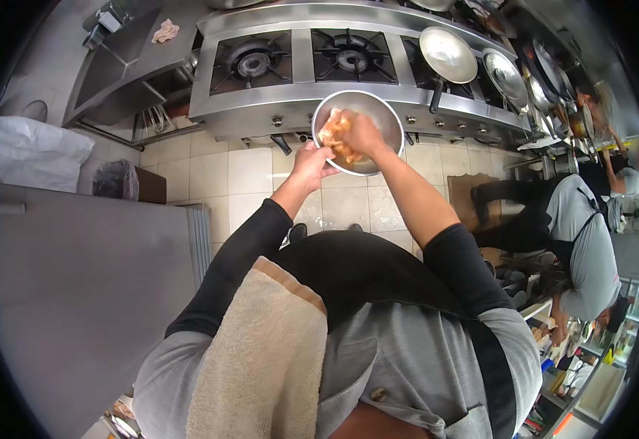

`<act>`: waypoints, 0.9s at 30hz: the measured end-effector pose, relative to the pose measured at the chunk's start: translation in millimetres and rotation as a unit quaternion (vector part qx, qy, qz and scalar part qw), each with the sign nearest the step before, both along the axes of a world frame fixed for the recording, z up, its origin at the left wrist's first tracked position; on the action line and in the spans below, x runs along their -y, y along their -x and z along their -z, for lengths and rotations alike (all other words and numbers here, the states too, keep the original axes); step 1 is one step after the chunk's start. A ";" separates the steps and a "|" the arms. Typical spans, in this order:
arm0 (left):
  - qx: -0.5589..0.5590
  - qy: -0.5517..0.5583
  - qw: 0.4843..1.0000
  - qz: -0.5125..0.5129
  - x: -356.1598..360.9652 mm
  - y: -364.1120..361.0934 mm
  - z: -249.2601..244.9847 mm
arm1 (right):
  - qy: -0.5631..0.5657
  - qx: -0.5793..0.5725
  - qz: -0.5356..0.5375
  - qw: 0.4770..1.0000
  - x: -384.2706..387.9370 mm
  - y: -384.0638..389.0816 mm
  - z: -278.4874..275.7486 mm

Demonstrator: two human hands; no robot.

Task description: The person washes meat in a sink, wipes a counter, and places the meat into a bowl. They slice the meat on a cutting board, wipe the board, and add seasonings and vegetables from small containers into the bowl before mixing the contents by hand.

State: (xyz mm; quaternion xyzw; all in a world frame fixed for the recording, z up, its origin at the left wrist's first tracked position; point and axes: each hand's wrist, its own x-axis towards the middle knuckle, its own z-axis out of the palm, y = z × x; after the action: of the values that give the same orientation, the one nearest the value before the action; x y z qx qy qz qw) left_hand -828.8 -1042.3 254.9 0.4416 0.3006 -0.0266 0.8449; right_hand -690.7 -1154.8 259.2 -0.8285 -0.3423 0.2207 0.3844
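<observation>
A round steel bowl is held out in front of me, above the tiled floor and in front of the stove. My left hand grips its near rim from the left. My right hand is down inside the bowl, closed on orange-coated pieces of food. Part of the food is hidden under that hand. A beige towel hangs over my left shoulder.
A steel stove with several gas burners runs across the top; pans rest on its right side. A steel counter stands at my left, and a white bag lies beyond it. Another person in a grey shirt and apron works at right.
</observation>
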 end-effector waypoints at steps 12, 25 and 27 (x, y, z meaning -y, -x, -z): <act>0.022 0.017 0.999 0.036 -6.7 2.1 4.2 | 0.042 0.065 -0.073 0.994 8.6 0.2 13.8; 0.018 0.039 0.997 0.061 -30.4 14.9 0.8 | 0.050 0.107 -0.192 0.974 24.6 13.2 -11.8; 0.006 0.025 0.998 0.063 -16.8 12.8 -1.1 | 0.014 0.080 -0.161 0.984 15.9 10.0 1.0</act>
State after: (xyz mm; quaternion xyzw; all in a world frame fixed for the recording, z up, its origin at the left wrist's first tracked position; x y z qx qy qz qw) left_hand -841.7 -1025.5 256.0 0.4388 0.2660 -0.0845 0.8541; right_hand -700.7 -1170.7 258.2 -0.7829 -0.4975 0.2173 0.3038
